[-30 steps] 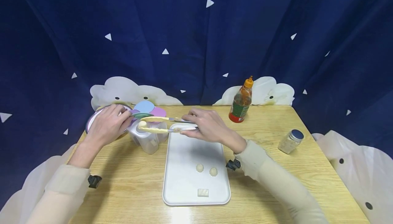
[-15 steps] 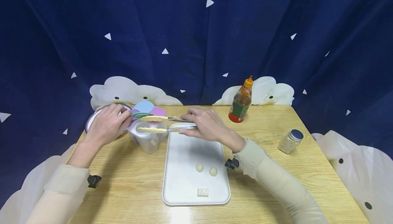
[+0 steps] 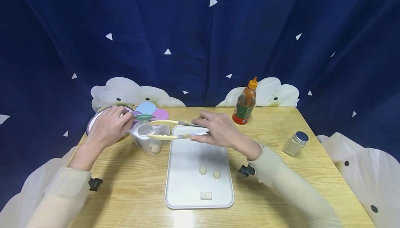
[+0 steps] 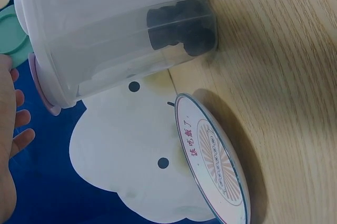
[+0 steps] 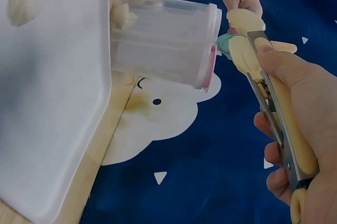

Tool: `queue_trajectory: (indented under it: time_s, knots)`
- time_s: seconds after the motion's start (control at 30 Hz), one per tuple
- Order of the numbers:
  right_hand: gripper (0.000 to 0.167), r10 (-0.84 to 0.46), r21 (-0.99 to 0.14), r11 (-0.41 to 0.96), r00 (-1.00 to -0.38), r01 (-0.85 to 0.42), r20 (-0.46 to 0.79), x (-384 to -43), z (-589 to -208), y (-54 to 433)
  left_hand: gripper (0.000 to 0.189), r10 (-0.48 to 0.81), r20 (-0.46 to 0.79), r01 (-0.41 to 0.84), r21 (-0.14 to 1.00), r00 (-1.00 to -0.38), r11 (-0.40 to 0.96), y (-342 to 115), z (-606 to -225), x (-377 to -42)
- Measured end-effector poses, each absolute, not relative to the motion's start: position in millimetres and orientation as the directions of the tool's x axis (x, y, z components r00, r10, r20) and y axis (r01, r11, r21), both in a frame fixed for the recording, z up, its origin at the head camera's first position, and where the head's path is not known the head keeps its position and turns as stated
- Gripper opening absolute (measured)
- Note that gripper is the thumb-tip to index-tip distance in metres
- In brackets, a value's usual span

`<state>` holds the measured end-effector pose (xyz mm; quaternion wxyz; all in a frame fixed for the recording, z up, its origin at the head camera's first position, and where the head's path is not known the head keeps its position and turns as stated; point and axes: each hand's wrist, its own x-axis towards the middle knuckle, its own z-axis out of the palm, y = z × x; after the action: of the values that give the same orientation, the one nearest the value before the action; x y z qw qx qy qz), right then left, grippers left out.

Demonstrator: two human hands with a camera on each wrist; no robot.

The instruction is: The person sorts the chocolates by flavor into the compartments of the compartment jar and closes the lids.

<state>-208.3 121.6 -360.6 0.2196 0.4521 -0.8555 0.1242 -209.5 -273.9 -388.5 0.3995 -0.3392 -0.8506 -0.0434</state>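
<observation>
My left hand (image 3: 107,127) pinches the raised green lid (image 3: 144,117) of a clear container with several compartments (image 3: 145,138). Its near round opening is uncovered, and pale lumps (image 3: 154,147) lie at the bottom of that compartment. With my right hand (image 3: 220,129) I grip metal tongs (image 3: 187,136) that have pale yellow tips. The tips are spread apart beside the opening, with nothing between them. In the left wrist view, dark pieces (image 4: 184,26) fill the bottom of another compartment. On a white tray (image 3: 184,186) lie two ridged white balls (image 3: 202,170) and a small pale block (image 3: 206,195).
A round plate with printed characters (image 4: 213,166) lies left of the container, partly behind my left hand. Blue (image 3: 146,108) and pink (image 3: 160,114) lids stand up behind the container. A sauce bottle (image 3: 245,104) and a blue-capped jar (image 3: 295,143) stand at the right.
The white ball held in the tongs has been let go, and pale lumps now show low in the container. The tongs have moved right with my right hand; my left hand stays put.
</observation>
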Motion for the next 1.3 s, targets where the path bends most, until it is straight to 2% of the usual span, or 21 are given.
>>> queue_trajectory:
  time_s: [0.2, 0.43, 0.77, 1.0, 1.3]
  knots:
    - [0.052, -0.714, 0.018, 0.560, -0.473, -0.828, 0.516, -199.9, -359.4, 144.9, 0.024, 0.540, 0.714, 0.616, -0.193, -0.445, 0.763, -274.1, -387.9, -209.9]
    - [0.053, -0.698, 0.019, 0.585, -0.492, -0.810, 0.521, -189.7, -358.7, 177.0, 0.027, 0.543, 0.710, 0.620, -0.190, -0.449, 0.761, -273.9, -388.7, -209.7]
    - [0.060, -0.714, 0.035, 0.626, -0.553, -0.779, 0.430, -173.7, -373.4, 227.6, 0.027, 0.547, 0.703, 0.620, -0.192, -0.454, 0.761, -272.9, -388.0, -209.2]
    - [0.050, -0.719, 0.038, 0.649, -0.597, -0.760, 0.355, -158.7, -387.4, 245.6, 0.022, 0.543, 0.687, 0.606, -0.185, -0.483, 0.773, -274.8, -388.5, -208.9]
    - [0.049, -0.708, 0.031, 0.674, -0.634, -0.738, 0.311, -143.4, -402.8, 257.9, 0.020, 0.542, 0.697, 0.615, -0.184, -0.469, 0.767, -274.1, -390.5, -209.6]
